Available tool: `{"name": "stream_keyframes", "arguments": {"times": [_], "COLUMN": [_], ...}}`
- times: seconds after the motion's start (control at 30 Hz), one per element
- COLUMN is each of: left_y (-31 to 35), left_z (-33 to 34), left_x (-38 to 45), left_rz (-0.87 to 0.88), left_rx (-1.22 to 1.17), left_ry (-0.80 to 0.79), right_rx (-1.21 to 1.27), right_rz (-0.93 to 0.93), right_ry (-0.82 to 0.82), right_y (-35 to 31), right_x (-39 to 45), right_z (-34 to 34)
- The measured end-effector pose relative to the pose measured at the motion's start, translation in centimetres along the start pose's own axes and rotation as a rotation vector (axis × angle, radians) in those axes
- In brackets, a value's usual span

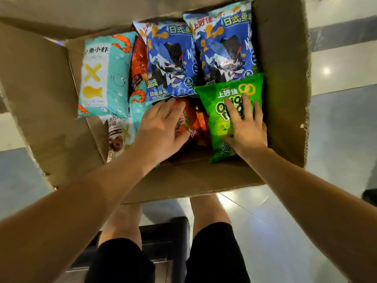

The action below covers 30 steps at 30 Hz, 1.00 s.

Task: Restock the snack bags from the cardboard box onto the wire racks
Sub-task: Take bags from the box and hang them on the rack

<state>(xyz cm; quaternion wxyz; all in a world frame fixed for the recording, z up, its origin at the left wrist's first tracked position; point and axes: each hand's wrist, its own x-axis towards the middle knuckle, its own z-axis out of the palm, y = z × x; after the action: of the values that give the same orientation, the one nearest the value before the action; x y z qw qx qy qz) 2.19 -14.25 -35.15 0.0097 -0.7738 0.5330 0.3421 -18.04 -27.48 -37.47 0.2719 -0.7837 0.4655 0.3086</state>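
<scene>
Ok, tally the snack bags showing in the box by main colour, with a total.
Blue bags: 2
Teal bags: 2, one mostly hidden
Green bag: 1
Red-orange bags: 2
White and brown bag: 1
Total: 8 in the cardboard box

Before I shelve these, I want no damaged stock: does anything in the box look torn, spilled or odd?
Nothing spilled or torn shows. The bags lie jumbled; the cardboard box has a frayed right edge. The hands cover parts of two bags.
</scene>
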Motion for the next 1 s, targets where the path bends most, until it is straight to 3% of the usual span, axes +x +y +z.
{"name": "stream_keyframes", "arguments": {"times": [0.17,0.33,0.43,0.6,0.77,0.9,1.0], "left_y": [1.3,1.7,1.1,-2.3,-7.1,-11.2,-13.8], "left_z": [-0.1,-1.6,-2.4,-4.6,-5.2,-6.4,-6.9], "left_x": [-1.5,-2.9,-3.9,-6.1,-7.7,-7.5,-6.3], "left_rz": [-0.113,-0.294,-0.326,-0.414,-0.458,-0.548,-0.522], "left_rx": [-0.247,-0.881,-1.141,-1.2,-1.121,-1.116,-1.138], "left_ry": [-0.001,-0.116,-0.061,0.106,0.254,0.387,0.399], "right_rx": [0.13,0.318,0.412,0.521,0.649,0.557,0.498], "right_rz": [-0.066,-0.176,-0.239,-0.358,-0.46,-0.345,-0.277], "right_ry": [0.199,0.312,0.372,0.326,0.188,0.238,0.226], "right_y": [-0.2,-4.4,-8.7,-15.0,-17.2,-17.0,-16.8], "right_x": [-2.4,-6.2,-7.8,-9.0,-8.0,-3.9,0.2], "right_z": [-1.3,-2.6,-2.2,-0.9,-0.8,-0.8,-1.2]}}
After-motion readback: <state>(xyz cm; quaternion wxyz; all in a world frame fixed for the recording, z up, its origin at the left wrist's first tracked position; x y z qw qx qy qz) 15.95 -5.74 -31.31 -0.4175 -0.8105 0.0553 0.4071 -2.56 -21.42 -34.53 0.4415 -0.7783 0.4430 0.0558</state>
